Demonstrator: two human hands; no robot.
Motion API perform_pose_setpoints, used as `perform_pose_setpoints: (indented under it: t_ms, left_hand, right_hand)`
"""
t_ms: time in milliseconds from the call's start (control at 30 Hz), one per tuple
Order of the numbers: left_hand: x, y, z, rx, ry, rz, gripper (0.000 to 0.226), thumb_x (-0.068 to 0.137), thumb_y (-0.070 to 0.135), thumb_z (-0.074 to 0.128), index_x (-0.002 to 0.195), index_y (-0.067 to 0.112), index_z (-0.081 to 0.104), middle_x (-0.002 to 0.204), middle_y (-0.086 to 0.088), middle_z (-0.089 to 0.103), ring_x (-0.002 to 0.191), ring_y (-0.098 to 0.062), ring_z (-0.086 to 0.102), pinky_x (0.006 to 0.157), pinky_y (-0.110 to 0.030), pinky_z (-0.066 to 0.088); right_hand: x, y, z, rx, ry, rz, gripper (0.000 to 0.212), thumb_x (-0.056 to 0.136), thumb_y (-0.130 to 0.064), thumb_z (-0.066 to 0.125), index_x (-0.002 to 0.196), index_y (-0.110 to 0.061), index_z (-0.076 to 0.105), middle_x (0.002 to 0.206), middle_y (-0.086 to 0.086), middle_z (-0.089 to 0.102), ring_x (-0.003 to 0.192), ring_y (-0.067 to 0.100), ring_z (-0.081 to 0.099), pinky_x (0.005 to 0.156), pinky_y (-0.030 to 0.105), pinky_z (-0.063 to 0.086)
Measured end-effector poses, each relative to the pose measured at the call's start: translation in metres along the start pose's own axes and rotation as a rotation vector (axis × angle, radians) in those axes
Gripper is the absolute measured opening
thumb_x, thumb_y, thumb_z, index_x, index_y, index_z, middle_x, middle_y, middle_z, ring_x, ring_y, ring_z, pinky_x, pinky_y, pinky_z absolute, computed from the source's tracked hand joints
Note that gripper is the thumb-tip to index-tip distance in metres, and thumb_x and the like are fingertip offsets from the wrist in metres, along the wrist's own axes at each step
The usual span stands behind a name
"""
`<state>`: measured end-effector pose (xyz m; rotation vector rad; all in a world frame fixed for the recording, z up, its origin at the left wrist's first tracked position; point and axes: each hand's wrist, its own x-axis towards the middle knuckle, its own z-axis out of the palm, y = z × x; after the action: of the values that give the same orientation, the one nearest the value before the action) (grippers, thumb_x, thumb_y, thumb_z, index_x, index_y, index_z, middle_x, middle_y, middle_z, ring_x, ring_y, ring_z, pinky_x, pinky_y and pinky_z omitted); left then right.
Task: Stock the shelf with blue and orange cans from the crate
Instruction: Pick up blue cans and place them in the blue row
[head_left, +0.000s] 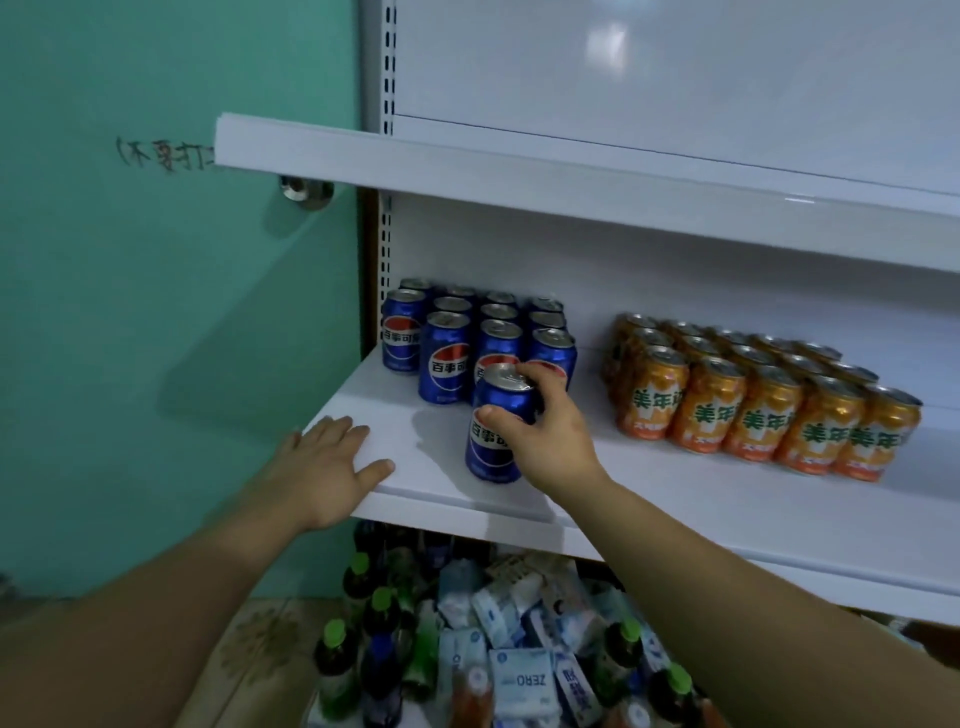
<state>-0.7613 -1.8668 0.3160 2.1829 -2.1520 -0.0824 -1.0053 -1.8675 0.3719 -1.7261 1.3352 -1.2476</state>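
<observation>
I think most of the job is done. Blue cans (447, 364) and orange cans (753, 410) stand in rows on the shelf (675, 499). My right hand (550, 436) grips one shiny blue can (493, 441), upright near the shelf's front. My left hand (332, 467) lies spread flat on the shelf's left corner.

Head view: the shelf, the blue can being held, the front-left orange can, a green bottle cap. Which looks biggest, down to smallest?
1. Shelf
2. Blue can in the right hand and orange can: they look alike, so tied.
3. Green cap
</observation>
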Motion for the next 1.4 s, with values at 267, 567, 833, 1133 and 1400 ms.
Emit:
perform_pose_setpoints:
  t_ms: [267,567,833,1133,1400]
  left_hand:
    - [-0.004,0.001,0.004,-0.028,0.066,0.003,0.082,0.085,0.07,0.01,0.152,0.024,0.016,0.161,0.001,0.01,0.147,-0.017,0.007,0.119,-0.041,0.006]
    - [-0.004,0.002,0.008,-0.01,0.093,-0.013,0.088,0.075,0.069,0.005,0.152,0.026,0.016,0.16,0.003,0.012,0.147,-0.016,0.008,0.119,-0.039,0.006]
    - [-0.003,0.0,0.011,-0.014,0.116,-0.011,0.094,0.072,0.073,0.001,0.151,0.025,0.018,0.16,0.002,0.014,0.147,-0.015,0.009,0.119,-0.038,0.005]
    - [-0.002,0.0,0.013,-0.021,0.14,-0.015,0.105,0.061,0.073,-0.01,0.15,0.026,0.021,0.16,0.003,0.015,0.147,-0.015,0.008,0.118,-0.038,0.003]
    - [-0.002,-0.003,0.015,-0.023,0.142,-0.009,0.104,0.062,0.073,-0.01,0.15,0.026,0.019,0.16,0.003,0.012,0.147,-0.014,0.006,0.118,-0.037,0.002]
  right_hand:
    - [0.027,-0.01,0.032,-0.23,-0.15,-0.097,0.07,0.083,-0.026,0.072,0.143,-0.027,0.035,0.144,0.002,0.035,0.128,0.02,0.043,0.105,0.033,0.039]
    - [0.047,-0.019,0.065,-0.41,-0.24,-0.208,0.076,0.089,-0.028,0.067,0.151,-0.024,0.023,0.148,0.009,0.039,0.131,0.027,0.044,0.105,0.041,0.04]
    - [0.07,-0.03,0.085,-0.587,-0.322,-0.34,0.074,0.092,-0.032,0.063,0.151,-0.018,0.022,0.147,0.009,0.042,0.13,0.027,0.044,0.101,0.038,0.04]
    - [0.092,-0.032,0.089,-1.093,-0.182,-0.543,0.076,0.09,-0.059,0.049,0.151,-0.019,0.025,0.159,0.008,0.021,0.147,0.03,0.009,0.118,0.048,0.003]
    - [0.117,-0.033,0.104,-1.122,-0.206,-0.466,0.071,0.09,-0.059,0.051,0.145,-0.019,0.032,0.151,0.008,0.034,0.143,0.029,0.022,0.117,0.052,0.01]
